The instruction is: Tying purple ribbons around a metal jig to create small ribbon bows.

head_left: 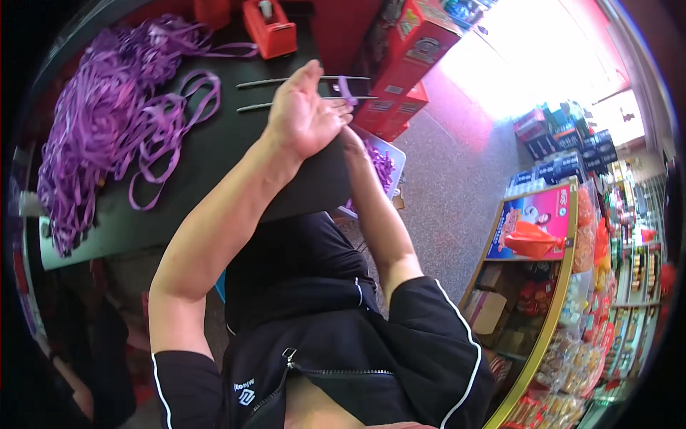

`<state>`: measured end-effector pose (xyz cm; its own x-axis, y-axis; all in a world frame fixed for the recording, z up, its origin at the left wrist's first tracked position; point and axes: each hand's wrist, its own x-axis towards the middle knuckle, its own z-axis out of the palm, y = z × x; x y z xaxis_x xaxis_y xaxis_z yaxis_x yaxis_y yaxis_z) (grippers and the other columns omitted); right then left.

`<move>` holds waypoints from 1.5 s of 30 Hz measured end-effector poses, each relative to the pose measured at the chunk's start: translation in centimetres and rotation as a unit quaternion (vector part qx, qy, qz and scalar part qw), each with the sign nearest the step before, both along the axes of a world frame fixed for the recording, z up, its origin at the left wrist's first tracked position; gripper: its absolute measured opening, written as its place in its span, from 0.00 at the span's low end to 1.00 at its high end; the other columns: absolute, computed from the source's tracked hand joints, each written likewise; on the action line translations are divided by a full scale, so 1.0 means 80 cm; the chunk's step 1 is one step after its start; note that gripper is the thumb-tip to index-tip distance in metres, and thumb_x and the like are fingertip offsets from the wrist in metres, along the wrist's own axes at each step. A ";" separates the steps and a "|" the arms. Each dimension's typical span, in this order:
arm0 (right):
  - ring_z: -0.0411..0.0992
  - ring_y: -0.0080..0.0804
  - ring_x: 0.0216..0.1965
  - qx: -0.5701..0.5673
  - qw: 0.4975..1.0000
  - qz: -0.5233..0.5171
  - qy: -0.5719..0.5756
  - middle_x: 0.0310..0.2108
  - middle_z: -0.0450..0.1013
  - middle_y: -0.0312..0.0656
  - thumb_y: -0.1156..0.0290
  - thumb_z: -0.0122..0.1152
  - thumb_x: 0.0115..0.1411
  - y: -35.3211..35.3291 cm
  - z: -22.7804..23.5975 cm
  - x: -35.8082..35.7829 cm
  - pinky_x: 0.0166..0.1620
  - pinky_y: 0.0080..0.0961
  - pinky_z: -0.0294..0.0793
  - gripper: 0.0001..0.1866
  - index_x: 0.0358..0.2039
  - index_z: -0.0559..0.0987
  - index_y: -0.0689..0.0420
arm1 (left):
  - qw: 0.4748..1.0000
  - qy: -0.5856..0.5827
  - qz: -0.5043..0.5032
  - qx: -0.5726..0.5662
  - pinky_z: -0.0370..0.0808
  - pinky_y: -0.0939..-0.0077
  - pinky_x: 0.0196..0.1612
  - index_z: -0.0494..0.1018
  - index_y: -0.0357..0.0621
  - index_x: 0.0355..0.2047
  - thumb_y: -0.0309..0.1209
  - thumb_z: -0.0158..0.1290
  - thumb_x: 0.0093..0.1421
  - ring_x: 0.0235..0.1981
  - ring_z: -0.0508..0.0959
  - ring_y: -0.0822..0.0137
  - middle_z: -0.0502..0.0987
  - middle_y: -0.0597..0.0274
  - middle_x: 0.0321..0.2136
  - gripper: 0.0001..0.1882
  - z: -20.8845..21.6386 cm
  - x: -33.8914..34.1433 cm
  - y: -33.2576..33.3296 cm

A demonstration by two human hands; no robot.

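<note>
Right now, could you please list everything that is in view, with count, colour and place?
ribbon pile: one heap, purple, left part of the table
table: one, black top, upper left
tape dispenser: one, red, far edge of the table
metal rods: two, grey, lying across the table toward the hands
ribbon piece: one, purple, on the rods by the fingertips
tray of ribbons: one, white with purple content, right of the table
cartons: several, red, stacked beyond the table
shelf of packaged goods: one, yellow edge, right side
left hand: one, open, raised over the table
right hand: one, mostly hidden behind the left hand
</note>
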<state>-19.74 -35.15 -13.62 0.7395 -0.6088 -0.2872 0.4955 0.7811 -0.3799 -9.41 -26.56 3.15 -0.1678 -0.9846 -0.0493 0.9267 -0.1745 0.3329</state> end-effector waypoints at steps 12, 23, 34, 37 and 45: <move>0.69 0.25 0.23 -0.632 0.526 -0.196 0.534 0.20 0.72 0.37 0.60 0.64 0.53 0.022 0.245 -0.070 0.30 0.23 0.67 0.15 0.26 0.79 0.61 | 0.999 0.028 0.029 0.025 0.27 0.50 0.65 0.22 0.65 0.65 0.52 0.43 0.62 0.66 0.31 0.36 0.27 0.24 0.61 0.46 0.008 -0.002 0.006; 0.76 0.44 0.36 -0.687 0.191 -0.028 0.700 0.32 0.75 0.46 0.55 0.65 0.45 0.033 0.255 0.009 0.40 0.38 0.73 0.16 0.28 0.81 0.54 | 0.998 0.055 0.007 -0.032 0.61 0.64 0.51 0.31 0.72 0.66 0.49 0.43 0.62 0.48 0.66 0.53 0.59 0.45 0.53 0.40 -0.016 0.007 -0.008; 0.76 0.44 0.32 -0.652 0.361 0.083 0.661 0.26 0.77 0.49 0.64 0.60 0.44 -0.018 0.275 0.003 0.41 0.36 0.74 0.11 0.27 0.83 0.54 | 0.999 0.049 0.011 -0.001 0.22 0.55 0.64 0.24 0.69 0.65 0.53 0.43 0.61 0.66 0.28 0.41 0.24 0.28 0.62 0.44 0.006 -0.002 0.005; 0.77 0.37 0.29 -0.649 0.388 0.098 0.647 0.24 0.77 0.47 0.63 0.62 0.45 -0.033 0.275 -0.008 0.38 0.32 0.74 0.13 0.29 0.83 0.56 | 0.999 0.030 0.018 -0.005 0.26 0.55 0.65 0.26 0.68 0.66 0.53 0.43 0.61 0.66 0.32 0.40 0.27 0.27 0.62 0.44 0.009 -0.003 0.007; 0.68 0.22 0.19 -0.617 0.611 0.013 0.496 0.16 0.73 0.36 0.65 0.64 0.46 -0.069 0.216 -0.049 0.25 0.23 0.66 0.14 0.27 0.83 0.64 | 0.999 0.016 0.029 0.010 0.27 0.53 0.65 0.27 0.66 0.66 0.55 0.43 0.60 0.66 0.34 0.37 0.29 0.25 0.62 0.45 0.016 -0.006 0.015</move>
<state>-23.70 -40.66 3.64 0.5882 -0.8062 0.0644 -0.4619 -0.4003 -0.7914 -9.92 -25.37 4.47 -0.1127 -0.9915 -0.0651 0.9456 -0.1271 0.2996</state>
